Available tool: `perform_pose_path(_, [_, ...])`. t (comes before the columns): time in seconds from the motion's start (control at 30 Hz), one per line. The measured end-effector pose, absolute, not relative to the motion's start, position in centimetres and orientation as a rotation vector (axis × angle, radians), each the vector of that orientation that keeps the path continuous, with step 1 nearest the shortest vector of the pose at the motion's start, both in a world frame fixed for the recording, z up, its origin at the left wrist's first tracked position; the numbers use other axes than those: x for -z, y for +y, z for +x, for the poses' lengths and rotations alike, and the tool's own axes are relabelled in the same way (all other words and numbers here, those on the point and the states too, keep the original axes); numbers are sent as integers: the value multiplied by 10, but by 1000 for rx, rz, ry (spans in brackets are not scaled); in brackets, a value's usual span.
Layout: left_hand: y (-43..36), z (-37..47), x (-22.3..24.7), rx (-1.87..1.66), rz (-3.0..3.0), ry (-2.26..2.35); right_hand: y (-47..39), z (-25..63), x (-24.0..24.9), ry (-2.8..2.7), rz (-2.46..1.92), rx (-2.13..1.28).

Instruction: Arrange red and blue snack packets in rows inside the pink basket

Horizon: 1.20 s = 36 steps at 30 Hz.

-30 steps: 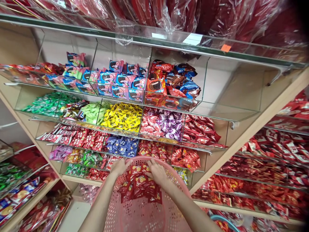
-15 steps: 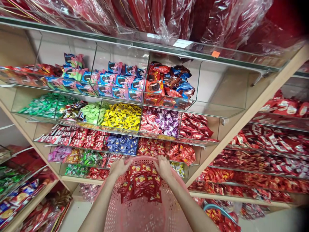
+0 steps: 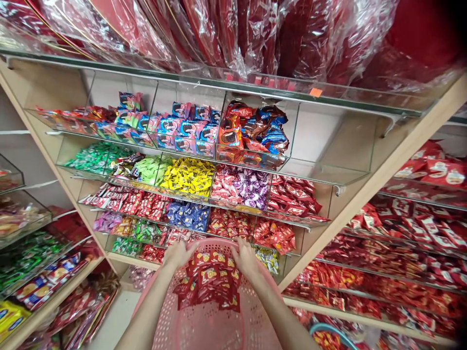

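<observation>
Both hands grip the far rim of a pink perforated plastic basket, which is tilted toward me. My left hand wraps round the rim on the left, thumb inward. On the right, my right hand clasps the same rim, its thumb also on the inner side. Between the hands, a pile of red candy packets with orange round prints rests against the basket's far wall. Just beyond the rim, red packets and blue-wrapped candies lie in the lower shelf compartments.
Glass-fronted shelves hold yellow candies, purple candies and cookie packs. Plastic-wrapped red goods sit on top. A slanting wooden post stands at right, with another candy rack beyond. A blue-rimmed basket is on the floor.
The view has shifted slightly, bringing more of the left-hand shelves into sight. Both hands still hold the basket, and the red packets inside have slid slightly toward me.
</observation>
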State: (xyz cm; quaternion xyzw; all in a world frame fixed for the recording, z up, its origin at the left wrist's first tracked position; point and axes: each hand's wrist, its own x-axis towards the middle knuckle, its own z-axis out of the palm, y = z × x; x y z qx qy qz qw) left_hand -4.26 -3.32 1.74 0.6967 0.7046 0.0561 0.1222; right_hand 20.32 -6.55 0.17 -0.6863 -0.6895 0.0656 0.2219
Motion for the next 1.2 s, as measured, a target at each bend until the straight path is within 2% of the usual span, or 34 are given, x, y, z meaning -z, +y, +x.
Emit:
perform_pose_path(0.27, [-25,-53,-20,-182,2060,2045,-63,189,-3,-1871,-1890,-173])
perform_pose_path(0.67, [29,-106,-23,-107,2154,1885,-44,117,5,-1646,-2053,-125])
perform_pose_path(1.2, [25,-98,-13,-158,2184,1899,-42,131,3,-1756,-2064,-29])
